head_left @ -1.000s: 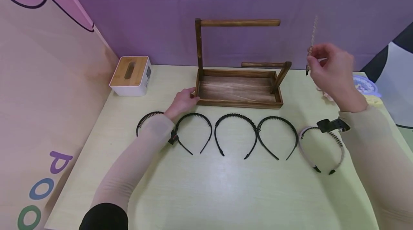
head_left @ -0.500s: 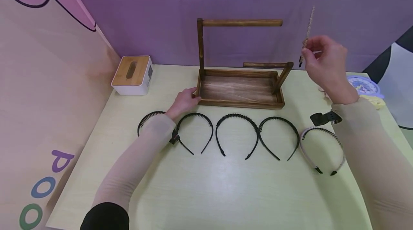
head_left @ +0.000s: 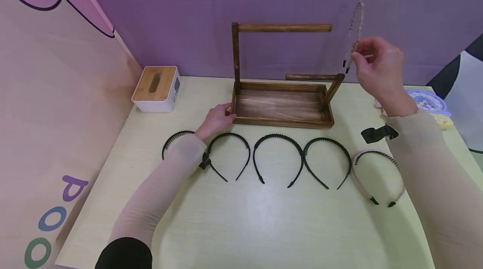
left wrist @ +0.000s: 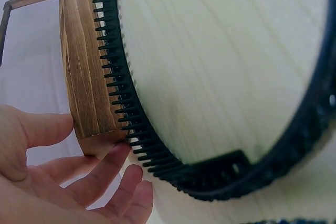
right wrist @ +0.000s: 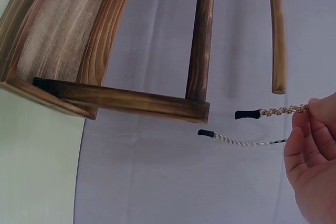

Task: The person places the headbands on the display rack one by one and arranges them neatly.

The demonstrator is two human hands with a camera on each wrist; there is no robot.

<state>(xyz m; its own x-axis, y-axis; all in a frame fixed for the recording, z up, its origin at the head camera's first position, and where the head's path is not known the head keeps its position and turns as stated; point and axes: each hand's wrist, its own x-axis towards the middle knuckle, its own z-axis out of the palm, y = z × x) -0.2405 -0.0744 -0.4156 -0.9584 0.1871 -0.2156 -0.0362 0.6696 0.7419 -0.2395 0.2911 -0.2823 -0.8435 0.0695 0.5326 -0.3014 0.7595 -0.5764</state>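
Observation:
My right hand [head_left: 383,70] pinches a thin, beaded headband [head_left: 361,19] between thumb and fingers. The headband is held upright in the air, to the right of a dark wooden rack [head_left: 281,122] with two horizontal bars and a tray base. Its two black tips point down near the end of the short lower bar [head_left: 307,77]; in the right wrist view they hang apart from the wood. My left hand [head_left: 216,121] holds the tray's front left corner, thumb on one side and fingers on the other, as the left wrist view shows.
Several black headbands [head_left: 279,136] lie in a row in front of the rack, with a pale one [head_left: 360,177] at the right end. A tissue box [head_left: 154,105] stands at the back left. Purple and yellow items [head_left: 428,100] sit at the right edge, partly behind my right arm.
My right hand has moved left and slightly up toward the rack. The headband has turned, so both of its arms now show. The left hand stays on the tray corner.

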